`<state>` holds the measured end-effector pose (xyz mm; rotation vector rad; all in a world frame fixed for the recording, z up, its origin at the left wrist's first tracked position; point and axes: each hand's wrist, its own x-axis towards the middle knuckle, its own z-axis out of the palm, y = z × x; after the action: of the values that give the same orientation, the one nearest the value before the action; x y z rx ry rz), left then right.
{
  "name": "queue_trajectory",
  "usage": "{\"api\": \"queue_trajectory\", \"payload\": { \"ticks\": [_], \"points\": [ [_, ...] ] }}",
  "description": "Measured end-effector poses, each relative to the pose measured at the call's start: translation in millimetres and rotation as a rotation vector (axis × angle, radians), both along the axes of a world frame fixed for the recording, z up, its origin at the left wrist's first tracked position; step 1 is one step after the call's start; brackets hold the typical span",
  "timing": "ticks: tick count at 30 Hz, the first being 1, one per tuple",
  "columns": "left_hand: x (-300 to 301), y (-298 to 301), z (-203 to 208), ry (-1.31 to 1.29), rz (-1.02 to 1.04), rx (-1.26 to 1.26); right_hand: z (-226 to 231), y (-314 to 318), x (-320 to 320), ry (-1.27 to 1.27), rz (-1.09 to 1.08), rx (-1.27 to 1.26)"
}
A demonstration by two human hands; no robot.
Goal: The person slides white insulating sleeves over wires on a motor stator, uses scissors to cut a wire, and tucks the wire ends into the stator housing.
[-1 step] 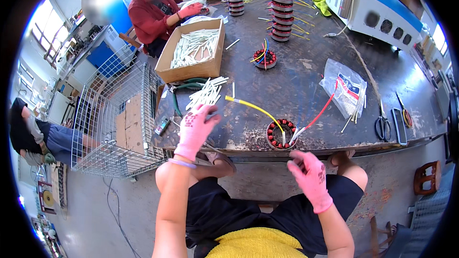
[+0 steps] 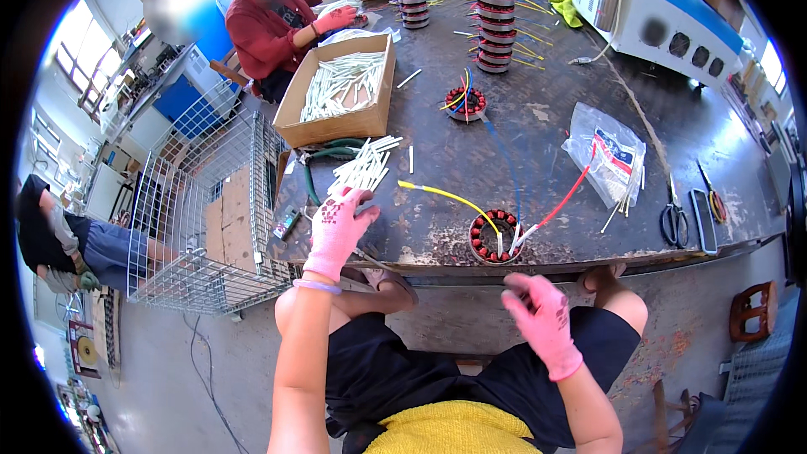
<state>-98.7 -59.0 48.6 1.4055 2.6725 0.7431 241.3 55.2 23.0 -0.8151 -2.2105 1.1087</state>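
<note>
- Left hand (image 2: pixel 338 231), pink-gloved, spread open, reaching toward the white sleeves (image 2: pixel 365 168); nothing gripped.
- Right hand (image 2: pixel 542 317) loosely curled below the table edge (image 2: pixel 588 259); contents cannot be told.
- Stator (image 2: pixel 496 237) sits at the near edge; one sleeve is best pinched singly.

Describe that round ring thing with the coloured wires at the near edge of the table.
The round ring lies flat on the dark table, at its near edge. It looks metal, with red-wound coils around an open middle. Yellow, red, blue and white leads fan out from it. Neither pink-gloved hand touches it; the right hand is below, off the table.
</note>
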Motion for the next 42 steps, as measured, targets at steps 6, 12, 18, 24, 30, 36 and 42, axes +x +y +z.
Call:
{"api": "queue_trajectory", "payload": {
  "ticks": [6, 12, 18, 24, 30, 36, 42],
  "points": [
    [-5, 4, -28, 0.171, 0.013, -0.024, -12, -30, -16, 0.071, 0.186, 0.087],
    [125, 0, 3, -1.221, -0.156, 0.399, 7, -30, -32, 0.223, 0.178, -0.487],
    [158, -1, -15, -0.916, -0.284, 0.398, -28, -36, -9, 0.149, 0.158, -0.796],
    [101, 59, -15, 0.248, -0.809, 0.240, -71, -31, -10, 0.293, 0.068, -1.160],
    [91, 72, -28, 0.278, -0.943, 0.162, -86, -26, -6, 0.211, 0.042, -0.927],
    [105, 73, -38, 0.193, -0.835, 0.338, -75, -26, -7, 0.146, 0.008, -0.845],
    [115, 73, -40, 0.097, -0.762, 0.377, -45, -26, 0, 0.149, -0.021, -0.999]
  ]
}}
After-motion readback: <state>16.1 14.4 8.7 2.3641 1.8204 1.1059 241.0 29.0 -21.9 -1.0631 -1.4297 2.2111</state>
